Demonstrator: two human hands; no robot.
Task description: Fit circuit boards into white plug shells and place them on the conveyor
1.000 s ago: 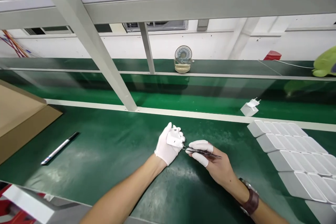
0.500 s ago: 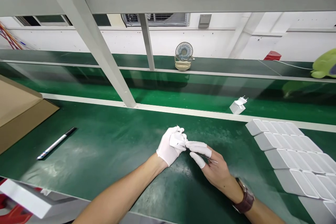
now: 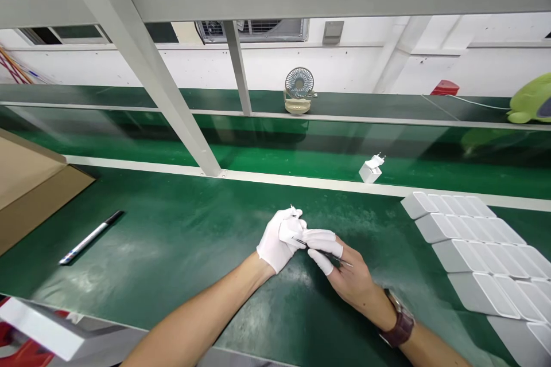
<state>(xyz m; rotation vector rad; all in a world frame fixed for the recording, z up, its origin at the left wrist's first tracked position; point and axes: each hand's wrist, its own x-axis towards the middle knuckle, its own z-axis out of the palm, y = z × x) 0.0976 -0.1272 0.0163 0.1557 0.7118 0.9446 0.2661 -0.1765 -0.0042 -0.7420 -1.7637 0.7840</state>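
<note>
My left hand (image 3: pixel 278 241), in a white glove, is closed around a small white plug part (image 3: pixel 289 230) above the green bench. My right hand (image 3: pixel 340 258), with white finger cots on several fingers, pinches thin metal tweezers (image 3: pixel 345 264). The dark tips of the tweezers reach the face of the plug part, and the right fingertips are right beside the left hand. Much of the plug part is hidden by the left fingers.
Rows of white plastic casings (image 3: pixel 469 229) stand at the right. A white plug adapter (image 3: pixel 371 170) sits on the green conveyor belt (image 3: pixel 267 152) behind the rail. A marker pen (image 3: pixel 91 238) and a cardboard box (image 3: pixel 38 200) are at the left. A small fan (image 3: pixel 299 90) stands on the shelf.
The tweezers have shifted slightly left, their tips now farther over the plug part. On the belt, the white plug adapter has travelled left. My left hand stays almost still.
</note>
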